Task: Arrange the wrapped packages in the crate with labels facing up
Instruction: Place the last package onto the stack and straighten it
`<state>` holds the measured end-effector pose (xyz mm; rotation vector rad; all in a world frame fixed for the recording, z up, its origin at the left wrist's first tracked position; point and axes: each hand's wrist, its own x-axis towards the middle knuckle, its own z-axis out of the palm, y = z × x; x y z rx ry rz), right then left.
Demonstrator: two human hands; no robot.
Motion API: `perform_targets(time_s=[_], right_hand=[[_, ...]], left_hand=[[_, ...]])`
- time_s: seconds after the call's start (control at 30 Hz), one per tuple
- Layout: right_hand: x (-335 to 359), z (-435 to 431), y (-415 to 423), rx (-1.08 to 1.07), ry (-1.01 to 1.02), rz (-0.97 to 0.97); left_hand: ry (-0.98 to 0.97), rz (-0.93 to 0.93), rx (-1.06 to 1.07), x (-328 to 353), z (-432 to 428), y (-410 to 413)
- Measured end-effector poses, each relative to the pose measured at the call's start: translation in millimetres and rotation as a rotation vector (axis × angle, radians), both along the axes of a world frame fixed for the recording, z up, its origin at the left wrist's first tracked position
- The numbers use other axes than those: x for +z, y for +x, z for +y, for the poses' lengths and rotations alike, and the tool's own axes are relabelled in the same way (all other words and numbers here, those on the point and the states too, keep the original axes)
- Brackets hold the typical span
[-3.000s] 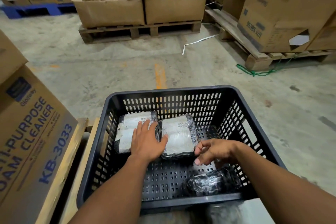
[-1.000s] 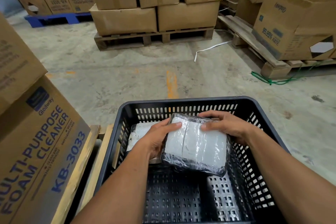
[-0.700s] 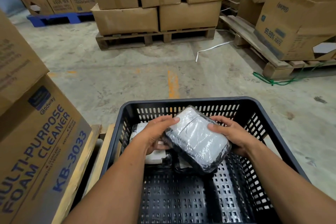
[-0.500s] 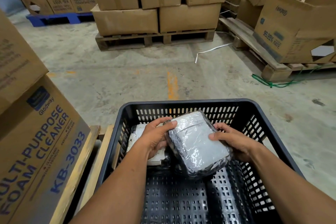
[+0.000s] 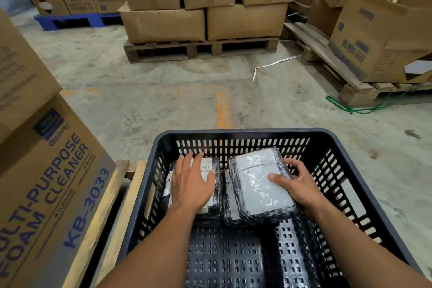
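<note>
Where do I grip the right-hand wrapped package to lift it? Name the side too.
Probably its right long edge, from the right: the right-hand package lies flat, left edge close to the left package, while the crate is open on its right, where the right hand sits.

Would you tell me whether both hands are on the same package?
No, the left hand rests flat on the left package; the right hand holds the right package.

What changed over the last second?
The lifted package went down flat at the back right of the crate, onto a second package. Left hand let go and now rests flat on the left package; right hand keeps its grip. Crate and left package stayed put.
</note>
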<state>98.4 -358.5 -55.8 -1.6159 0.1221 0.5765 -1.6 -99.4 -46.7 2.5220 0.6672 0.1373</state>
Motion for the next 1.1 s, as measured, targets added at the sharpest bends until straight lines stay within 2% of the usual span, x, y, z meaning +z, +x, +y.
perform_targets(time_s=[0.1,0.33,0.47,0.6,0.77,1.0,1.1], right_hand=[[-11.1,5.9,-7.4,-0.042,-0.006,0.006],[-22.0,39.7,-15.8,-0.088,-0.028,-0.003],[-27.1,52.3,-20.9,-0.049,-0.35,-0.125],[-26.2,55.6,-23.4,0.02,-0.348,-0.171],[-22.6,61.5,-24.7,0.099,-0.478,-0.255],[-15.6,59.2,-21.2,0.189,-0.557,-0.212],[-3.9,58.9,-16.2,0.298,-0.767,-0.222]], left_hand=[[0.081,0.133,-0.086,-19.7,3.6,-9.4],[0.171,0.211,-0.133,-36.9,8.8,-12.5],[0.219,0.226,-0.134,-39.1,5.7,-13.9],[0.257,0.243,-0.128,-41.8,4.2,-13.1],[0.28,0.28,-0.134,-42.8,4.3,-10.2],[0.233,0.333,-0.175,-33.2,6.9,-8.9],[0.156,0.365,-0.186,-19.9,10.0,-6.1]])
